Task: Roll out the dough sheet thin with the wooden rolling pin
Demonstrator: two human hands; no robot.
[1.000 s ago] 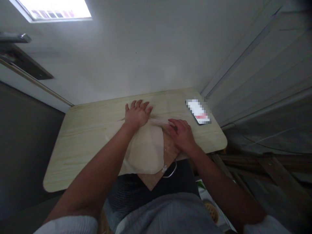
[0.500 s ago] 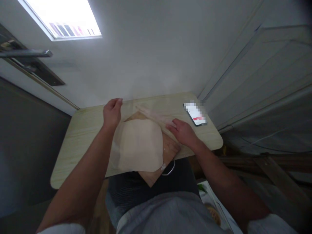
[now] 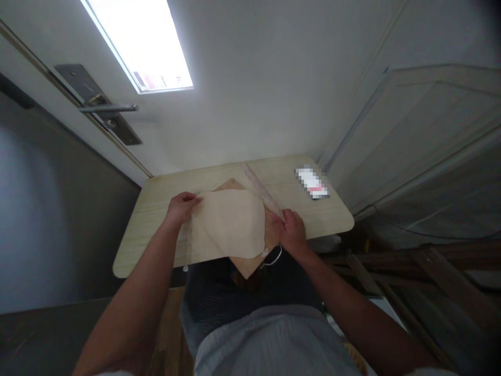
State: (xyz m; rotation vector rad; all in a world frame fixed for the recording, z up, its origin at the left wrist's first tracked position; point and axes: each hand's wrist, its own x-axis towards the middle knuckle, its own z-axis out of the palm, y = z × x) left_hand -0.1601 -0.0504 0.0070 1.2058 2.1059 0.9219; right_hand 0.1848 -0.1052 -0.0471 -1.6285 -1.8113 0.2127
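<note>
- Where the left hand [image 3: 180,208] hovered lifted over the far side of the table half a second ago, it has now come back and pinches the left edge of the dough sheet [image 3: 227,223], fingers closed on it.
- Meanwhile the right hand [image 3: 293,233] has slid nearer the table's front edge and is curled shut around the near end of the rolling pin [image 3: 263,191].
- That pin lies slanted, its long axis running from the right hand away and leftward toward the wall, the far end pointing at the back of the wooden table [image 3: 156,230].
- Pale and rounded, the dough sheet lies spread on the brown wooden board [image 3: 250,267], which sits cornerwise with one corner overhanging the table's front edge.
- A phone [image 3: 312,183] lies flat near the table's far right corner, well apart from both hands.
</note>
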